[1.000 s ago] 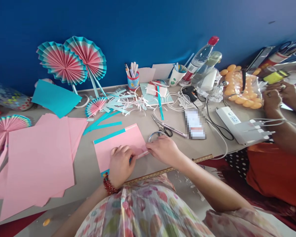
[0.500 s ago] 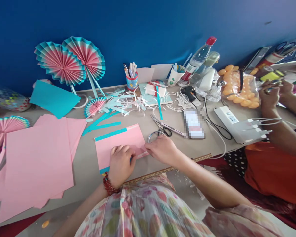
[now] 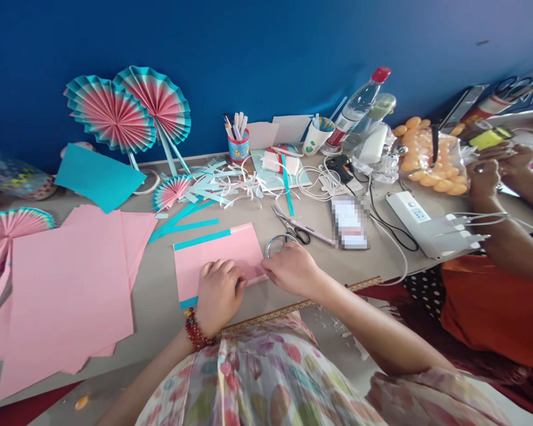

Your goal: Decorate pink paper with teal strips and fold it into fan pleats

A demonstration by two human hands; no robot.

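A pink paper sheet with teal strips along its far and near edges [image 3: 213, 257] lies in front of me on the grey table [image 3: 160, 307]. My left hand [image 3: 217, 296], with a red bead bracelet at the wrist, has its fingers curled on the sheet's near edge. My right hand [image 3: 293, 269] pinches the folded near-right edge of the same sheet. A metal ring [image 3: 279, 241] and scissors [image 3: 299, 228] lie just beyond my right hand.
A stack of pink sheets [image 3: 66, 290] and a teal sheet [image 3: 98, 177] lie to the left. Folded paper fans [image 3: 128, 112] lean on the blue wall. Paper strips, pen cup [image 3: 238, 142], phone [image 3: 349, 222], power strip [image 3: 415, 216] and bottle [image 3: 359, 103] crowd the back. Another person's hands [image 3: 493, 168] work at right.
My hands have stayed on the pink sheet's near edge, barely shifting. The other person's hands at right moved slightly.
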